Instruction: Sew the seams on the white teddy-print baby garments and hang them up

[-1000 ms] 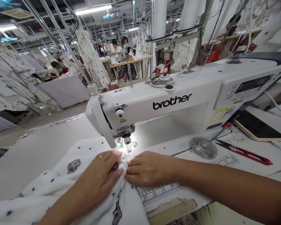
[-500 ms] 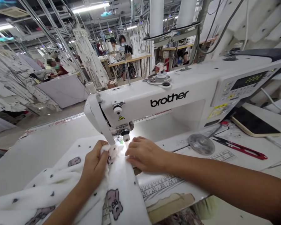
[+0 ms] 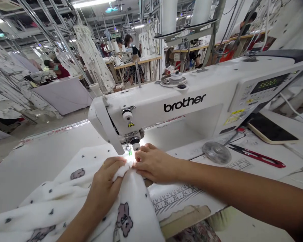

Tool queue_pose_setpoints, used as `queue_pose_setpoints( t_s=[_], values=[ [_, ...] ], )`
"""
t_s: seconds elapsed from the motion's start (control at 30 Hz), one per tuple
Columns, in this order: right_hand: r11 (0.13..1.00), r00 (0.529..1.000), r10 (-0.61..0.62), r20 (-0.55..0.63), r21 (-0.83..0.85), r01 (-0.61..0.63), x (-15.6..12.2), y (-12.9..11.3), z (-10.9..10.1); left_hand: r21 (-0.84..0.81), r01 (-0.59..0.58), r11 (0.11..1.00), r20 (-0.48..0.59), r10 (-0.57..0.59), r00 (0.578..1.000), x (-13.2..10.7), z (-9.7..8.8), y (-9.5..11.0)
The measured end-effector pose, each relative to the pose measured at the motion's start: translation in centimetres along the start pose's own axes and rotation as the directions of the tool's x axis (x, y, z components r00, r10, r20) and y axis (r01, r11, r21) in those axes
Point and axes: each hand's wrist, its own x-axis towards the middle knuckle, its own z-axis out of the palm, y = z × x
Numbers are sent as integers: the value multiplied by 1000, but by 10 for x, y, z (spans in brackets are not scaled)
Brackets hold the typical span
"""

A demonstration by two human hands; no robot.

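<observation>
White fleece fabric [image 3: 138, 201] with bear prints and dark spots lies across the machine bed and hangs toward me. My left hand [image 3: 107, 176] is closed on a bunched edge of it, just in front of the needle area. Close beside it on the right, my right hand [image 3: 154, 164] pinches the fabric near the lit presser foot [image 3: 130, 151]. Fingertips of both hands almost meet there. Above them stands the white sewing machine [image 3: 151, 104]. The fabric edge under the foot is partly hidden by glare and fingers.
On the table to the right are a clear round disc [image 3: 216, 152], red-handled thread snips [image 3: 257, 155] and a phone [image 3: 272, 129]. A ruler strip [image 3: 176, 200] runs along the front edge. Thread cones [image 3: 169, 16] stand above. Other people work at machines behind.
My left hand has moved right, toward the needle, and its fingers now lie forward over the fabric edge. The right hand stays almost in place. The view has shifted slightly.
</observation>
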Motion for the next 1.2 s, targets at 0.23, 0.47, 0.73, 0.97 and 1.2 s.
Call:
queue_pose_setpoints(
  t_s=[0.23, 0.47, 0.73, 0.97, 1.2],
  values=[
    [997, 996, -66, -59, 36, 69, -3, 9, 3, -64, 283, 957, 89, -276, 957, 0, 2, 3],
    [984, 1000, 1, -26, 178, 3, -2, 11, 1, -51, 161, 986, 90, -156, 984, 2, 5, 0],
    [989, 991, -132, -37, 59, 134, -5, 16, 2, -143, 393, 908, 109, -380, 919, 1, 1, 6],
    [946, 948, -318, -15, -75, 316, -5, 22, 3, -52, -31, 998, 117, 37, 992, 3, 6, -1],
    [937, 939, -342, 27, -66, 343, -5, 22, -4, 133, -335, 933, 203, 306, 930, -3, 8, -2]
  ],
)
